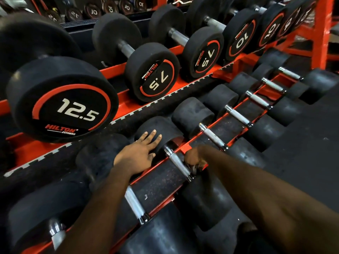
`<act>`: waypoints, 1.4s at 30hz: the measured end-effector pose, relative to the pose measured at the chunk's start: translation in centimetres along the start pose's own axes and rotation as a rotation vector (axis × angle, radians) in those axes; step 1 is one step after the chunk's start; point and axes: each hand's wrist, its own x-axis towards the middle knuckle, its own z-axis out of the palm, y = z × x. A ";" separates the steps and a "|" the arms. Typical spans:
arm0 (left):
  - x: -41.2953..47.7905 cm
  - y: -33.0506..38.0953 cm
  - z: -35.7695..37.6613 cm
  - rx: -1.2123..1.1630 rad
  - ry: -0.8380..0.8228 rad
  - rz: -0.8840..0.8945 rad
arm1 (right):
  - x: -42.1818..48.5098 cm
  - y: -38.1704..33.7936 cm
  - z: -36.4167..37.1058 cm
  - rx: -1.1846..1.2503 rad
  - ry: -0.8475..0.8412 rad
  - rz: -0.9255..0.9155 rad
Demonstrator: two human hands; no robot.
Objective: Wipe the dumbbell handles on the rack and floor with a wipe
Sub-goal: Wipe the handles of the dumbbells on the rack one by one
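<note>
1. While the big 12.5 dumbbell [62, 99] fills the far left of the upper tier of the red rack [113, 68], the lower tier beneath it carries a row of black dumbbells, and the nearest knurled handle [134, 206] shows between the two forearms
2. Left hand [136, 156]: open, fingers straight and spread, palm resting on the rubber head [165, 127] of the next lower-tier dumbbell, seemingly to steady it
3. Just right of that hand runs this dumbbell's chrome handle [178, 163], bare along its middle
4. Right hand [194, 159]: fingers curled in at the near end of that handle and touching it; the wipe is not visible, so I cannot tell whether the hand pinches a wipe against the bar or grips the bar alone
5. Further right the lower row goes on with more chrome handles [238, 115], one after another toward the rack's end, while the upper tier holds the 7.5 dumbbells [152, 77] and a 10 dumbbell [242, 39], their handles untouched by either hand
6. Progress, as a judgement: no handle shows a wet sheen or any mark, so which are done cannot be read; the work looks to be mid-row on the lower tier, with the handles to the right, the upper tier and any floor dumbbells (none plainly in view) probably left
</note>
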 end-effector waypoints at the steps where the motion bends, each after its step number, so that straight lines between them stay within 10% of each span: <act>1: 0.0 0.0 0.0 -0.003 0.005 -0.006 | 0.5 -0.2 0.0 0.017 0.002 -0.020; 6: 0.0 -0.1 0.0 -0.027 0.009 -0.017 | 3.0 -0.5 1.5 0.319 0.184 -0.041; 11: 0.0 0.1 -0.1 -0.016 0.002 -0.032 | 4.1 1.8 1.3 0.000 0.010 -0.025; 16: 0.0 -0.1 0.0 -0.021 0.003 -0.037 | 3.2 0.0 4.6 -0.018 0.500 -0.060; 20: -0.2 0.1 -0.3 -0.010 0.012 -0.031 | 1.7 1.2 5.1 -0.009 0.542 -0.098; 27: 0.9 2.0 -1.8 0.010 0.158 -0.059 | -0.7 7.1 0.2 0.506 0.639 -0.116; 32: 8.7 5.7 -3.1 0.096 0.340 0.162 | 1.2 9.1 -5.1 0.672 0.820 -0.072; 42: 21.6 8.3 0.2 -0.008 0.051 0.463 | 9.8 8.6 -3.5 0.456 0.774 0.005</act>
